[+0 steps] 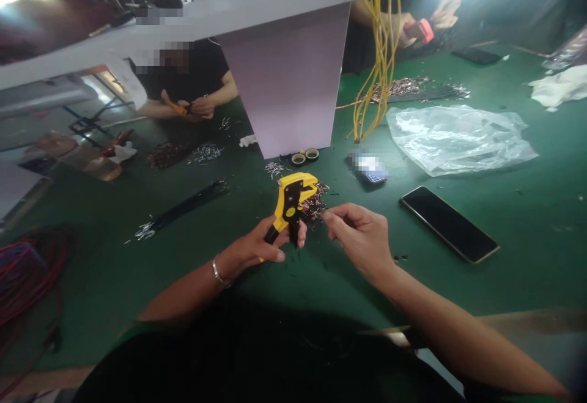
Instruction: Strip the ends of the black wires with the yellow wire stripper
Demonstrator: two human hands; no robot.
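Note:
Wrapped round the handles of a yellow and black wire stripper (290, 210) is my left hand (270, 241), with a bracelet on its wrist. The tool's head points up and to the right. My right hand (360, 238) is pinched, thumb against finger, just right of the tool; whatever lies between the fingertips is too small to make out. Beside the tool's head and partly behind it lies a pile of short dark and copper-coloured wire pieces (316, 204) on the green table (183, 287).
A black phone (449, 224) and a lit phone (369, 167) lie right, below a plastic bag (458, 139). Yellow wires (378, 42) hang ahead beside a pale panel (288, 79). Dark wires (188, 206) and red cable coils (30, 274) lie left. Other people's hands (202, 107) work across the table.

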